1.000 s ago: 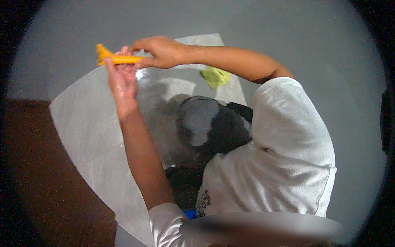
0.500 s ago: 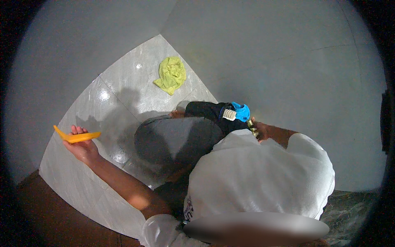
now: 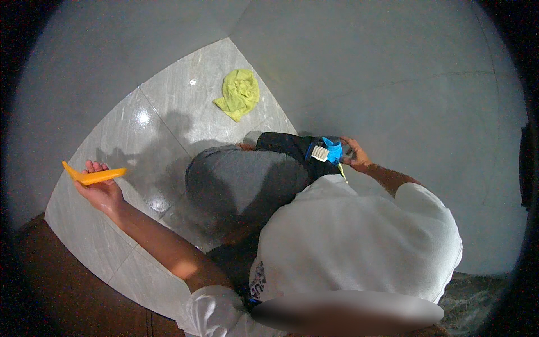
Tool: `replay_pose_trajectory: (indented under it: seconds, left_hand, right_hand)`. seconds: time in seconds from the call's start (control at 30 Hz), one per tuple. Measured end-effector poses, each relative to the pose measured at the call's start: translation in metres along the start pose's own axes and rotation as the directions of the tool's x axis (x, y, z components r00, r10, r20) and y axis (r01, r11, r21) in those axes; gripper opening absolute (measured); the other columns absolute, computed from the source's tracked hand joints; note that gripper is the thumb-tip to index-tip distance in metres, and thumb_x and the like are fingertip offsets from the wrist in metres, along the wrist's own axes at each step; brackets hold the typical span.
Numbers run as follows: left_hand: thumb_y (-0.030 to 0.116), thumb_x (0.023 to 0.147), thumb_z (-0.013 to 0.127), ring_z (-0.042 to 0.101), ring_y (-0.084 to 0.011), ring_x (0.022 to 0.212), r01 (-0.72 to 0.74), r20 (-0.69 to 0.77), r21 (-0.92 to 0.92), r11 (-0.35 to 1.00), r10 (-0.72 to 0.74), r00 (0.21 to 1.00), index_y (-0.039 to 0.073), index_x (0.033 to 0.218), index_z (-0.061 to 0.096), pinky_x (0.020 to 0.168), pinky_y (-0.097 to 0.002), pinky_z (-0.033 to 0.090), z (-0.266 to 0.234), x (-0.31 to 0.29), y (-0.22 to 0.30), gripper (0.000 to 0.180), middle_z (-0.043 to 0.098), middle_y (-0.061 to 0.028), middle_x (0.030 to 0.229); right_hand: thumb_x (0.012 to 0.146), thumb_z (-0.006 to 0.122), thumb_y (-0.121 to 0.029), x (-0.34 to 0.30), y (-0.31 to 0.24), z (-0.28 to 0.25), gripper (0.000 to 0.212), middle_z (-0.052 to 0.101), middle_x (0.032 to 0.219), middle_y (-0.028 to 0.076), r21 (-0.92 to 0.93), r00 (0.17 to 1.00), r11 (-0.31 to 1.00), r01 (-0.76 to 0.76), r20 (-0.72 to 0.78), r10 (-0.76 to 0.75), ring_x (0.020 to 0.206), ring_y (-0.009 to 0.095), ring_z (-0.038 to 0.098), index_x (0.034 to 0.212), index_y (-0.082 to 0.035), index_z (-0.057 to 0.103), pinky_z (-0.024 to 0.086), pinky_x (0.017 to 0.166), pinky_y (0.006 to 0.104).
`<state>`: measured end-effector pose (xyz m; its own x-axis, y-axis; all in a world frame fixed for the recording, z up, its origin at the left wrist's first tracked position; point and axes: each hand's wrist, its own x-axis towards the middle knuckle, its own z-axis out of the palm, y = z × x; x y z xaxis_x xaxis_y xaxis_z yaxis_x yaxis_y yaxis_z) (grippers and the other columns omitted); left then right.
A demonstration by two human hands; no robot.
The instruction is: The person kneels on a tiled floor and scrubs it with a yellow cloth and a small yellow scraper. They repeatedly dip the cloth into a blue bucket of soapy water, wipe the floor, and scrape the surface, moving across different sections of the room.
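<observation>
Out to the left, over the tiles, my left hand (image 3: 102, 194) is palm up. A yellow-orange, bent, boomerang-shaped piece (image 3: 98, 176) lies across its palm and fingers; its exact kind is unclear. On the right, my right hand (image 3: 356, 154) curves beside my dark-clad leg, its fingers round something dark that I cannot make out. Against its fingers is a bright blue piece (image 3: 333, 150), with a white ribbed part (image 3: 320, 153) on its left. Below these shows a thin yellow-green strip (image 3: 342, 173), partly hidden by my shirt.
A crumpled yellow-green cloth (image 3: 240, 94) lies on the pale tiled floor (image 3: 174, 84) near the far corner. Grey walls (image 3: 404, 73) rise behind and to the right. My folded legs (image 3: 247, 174) take up the middle. A brown surface (image 3: 73, 275) borders the tiles at lower left.
My right hand has moved up and outward beside the blue piece; the shiny greenish thing at its fingers is mostly out of sight. My left hand still holds the bent piece, slightly farther left.
</observation>
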<state>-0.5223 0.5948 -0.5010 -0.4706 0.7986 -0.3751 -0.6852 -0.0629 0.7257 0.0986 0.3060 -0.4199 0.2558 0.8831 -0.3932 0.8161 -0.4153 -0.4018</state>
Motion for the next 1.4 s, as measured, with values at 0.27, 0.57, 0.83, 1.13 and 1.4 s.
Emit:
replay_pose_trajectory:
  seconds: [0.27,0.57,0.83,1.13,1.4]
  left_hand:
    - [0.045,0.090,0.035,0.055,-0.0190,0.082,-0.048,-0.018,-0.045,0.998,0.047,0.999,0.005,0.101,0.041,0.075,-0.0325,0.048,0.018,-0.018,-0.001,0.042,0.053,-0.0112,0.098]
    - [0.047,0.091,0.031,0.050,-0.0184,0.092,-0.058,-0.084,-0.011,0.998,0.057,0.995,0.005,0.108,0.039,0.085,-0.0352,0.040,0.032,-0.034,0.006,0.046,0.051,-0.0107,0.103]
    - [0.045,0.091,0.030,0.051,-0.0193,0.090,-0.094,-0.124,0.020,0.995,0.096,0.988,0.004,0.107,0.041,0.084,-0.0354,0.041,0.026,-0.026,0.003,0.045,0.051,-0.0119,0.104]
    - [0.045,0.091,0.031,0.051,-0.0214,0.094,-0.063,-0.140,-0.043,0.997,0.057,0.989,0.004,0.104,0.042,0.084,-0.0360,0.041,0.019,-0.017,-0.002,0.044,0.050,-0.0126,0.108]
    - [0.044,0.090,0.033,0.048,-0.0219,0.098,-0.074,-0.154,-0.045,0.996,0.066,0.986,0.006,0.103,0.042,0.088,-0.0362,0.038,0.010,-0.007,-0.006,0.041,0.049,-0.0121,0.110]
  right_hand:
    - [0.070,0.057,-0.015,0.039,-0.023,-0.080,0.020,0.058,0.084,0.008,0.062,0.948,0.996,-0.068,0.316,0.045,0.083,0.020,0.056,0.084,-0.001,0.059,0.044,0.074,0.0320]
    - [0.076,0.058,-0.030,0.035,-0.025,-0.053,0.045,0.058,0.103,0.009,0.123,0.850,0.936,-0.330,0.469,0.238,0.096,0.020,0.053,0.113,-0.005,0.051,0.042,0.085,0.0346]
    - [0.066,0.071,-0.027,0.048,-0.050,-0.033,0.052,0.057,0.105,0.012,-0.400,0.800,0.916,0.034,0.560,0.215,0.099,0.024,0.054,0.109,-0.004,0.052,0.042,0.086,0.0366]
    - [0.071,0.065,-0.030,0.009,0.032,-0.048,0.043,0.059,0.097,0.010,0.108,0.772,0.786,-0.609,0.310,0.555,0.086,0.023,0.056,0.107,-0.008,0.056,0.047,0.072,0.0379]
    - [0.070,0.063,-0.029,-0.038,0.078,-0.004,0.039,0.059,0.094,0.008,-0.386,0.630,0.802,-0.455,0.496,0.597,0.080,0.021,0.057,0.103,-0.009,0.058,0.047,0.069,0.0375]
